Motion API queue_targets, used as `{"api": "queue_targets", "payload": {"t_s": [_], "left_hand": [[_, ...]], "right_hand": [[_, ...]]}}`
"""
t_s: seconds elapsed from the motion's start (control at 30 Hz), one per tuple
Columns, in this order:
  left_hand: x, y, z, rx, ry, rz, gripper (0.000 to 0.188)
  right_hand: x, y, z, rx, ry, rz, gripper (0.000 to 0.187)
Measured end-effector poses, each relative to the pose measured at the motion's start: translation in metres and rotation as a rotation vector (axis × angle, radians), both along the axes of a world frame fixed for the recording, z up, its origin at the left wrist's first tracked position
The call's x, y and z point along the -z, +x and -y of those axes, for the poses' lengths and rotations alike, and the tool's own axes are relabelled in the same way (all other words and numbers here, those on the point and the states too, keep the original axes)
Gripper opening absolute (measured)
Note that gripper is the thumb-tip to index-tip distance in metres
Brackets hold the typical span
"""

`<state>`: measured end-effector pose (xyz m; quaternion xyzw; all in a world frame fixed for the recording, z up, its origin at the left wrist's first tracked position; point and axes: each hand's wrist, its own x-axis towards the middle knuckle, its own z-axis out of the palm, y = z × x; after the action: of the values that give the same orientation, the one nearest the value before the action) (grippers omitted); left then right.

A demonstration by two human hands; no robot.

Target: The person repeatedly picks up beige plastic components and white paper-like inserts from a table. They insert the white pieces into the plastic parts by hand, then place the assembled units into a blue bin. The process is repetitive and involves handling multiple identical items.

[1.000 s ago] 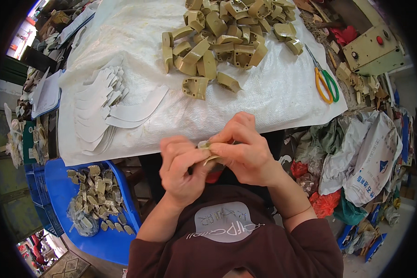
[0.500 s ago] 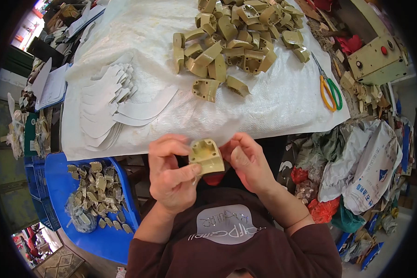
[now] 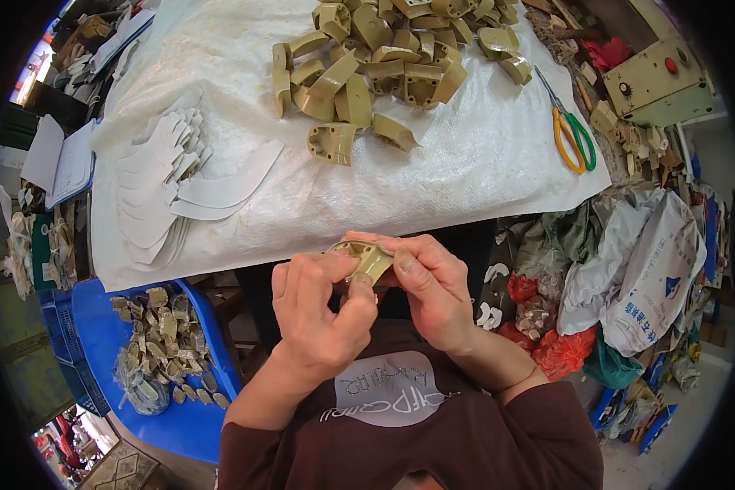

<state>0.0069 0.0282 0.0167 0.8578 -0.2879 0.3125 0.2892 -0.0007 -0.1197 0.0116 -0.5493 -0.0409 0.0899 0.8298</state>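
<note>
Close in front of my chest, both hands grip one glossy olive shoe heel [image 3: 374,261], a curved hollow piece. My left hand [image 3: 318,306] is closed on its near and left side, the thumb pressing its face. Closed at the opposite edge, my right hand [image 3: 437,286] pinches with thumb and forefinger. Whether a thin white piece lies under the right fingers is hidden. Beyond my hands, a heap of similar olive heels [image 3: 354,100] covers the far middle of the table. Overlapping white crescent-shaped pieces [image 3: 151,192] lie to the left.
White woven sheeting [image 3: 245,220] covers the table. Scissors [image 3: 574,139] with orange and green handles lie at its right edge, near a green control box [image 3: 657,82]. A blue stool [image 3: 159,425] at left bears small patterned pieces. Plastic bags [image 3: 653,282] crowd the right side.
My right hand has come leftward onto the heel, and both hands now meet on it. The heel has tilted. A blurred whitish piece by my right fingers no longer shows. The view has shifted slightly.
</note>
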Motion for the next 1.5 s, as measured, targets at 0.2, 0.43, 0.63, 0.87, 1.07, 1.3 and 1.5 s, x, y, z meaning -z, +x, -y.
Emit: {"api": "queue_targets", "payload": {"t_s": [0.2, 0.43, 0.63, 0.87, 1.07, 1.3, 1.5], "left_hand": [[-0.003, 0.008, -0.007, 0.011, 0.025, -0.118, 0.02], [0.017, 0.003, -0.01, 0.316, -0.59, -0.354, 0.027], [0.015, 0.003, -0.013, 0.364, -0.295, -0.343, 0.025], [0.03, 0.004, -0.011, 0.288, -0.588, -0.422, 0.019], [0.027, -0.001, -0.005, 0.242, -0.858, -0.545, 0.017], [0.027, -0.002, 0.011, 0.226, -1.075, -0.698, 0.016], [0.021, -0.004, 0.01, 0.181, -0.988, -0.761, 0.014]], "right_hand": [[0.01, 0.011, 0.009, -0.072, -0.313, 0.132, 0.036], [0.013, 0.048, 0.031, -0.405, -0.005, -0.036, 0.041], [0.01, 0.058, 0.034, -0.495, -0.189, 0.126, 0.053], [0.013, 0.052, 0.03, -0.35, -0.144, 0.051, 0.063], [0.024, 0.052, 0.037, -0.181, -0.467, 0.715, 0.045], [0.019, 0.041, 0.013, -0.004, -0.445, 0.577, 0.019], [0.01, 0.044, 0.014, 0.072, -0.671, 0.754, 0.013]]}}
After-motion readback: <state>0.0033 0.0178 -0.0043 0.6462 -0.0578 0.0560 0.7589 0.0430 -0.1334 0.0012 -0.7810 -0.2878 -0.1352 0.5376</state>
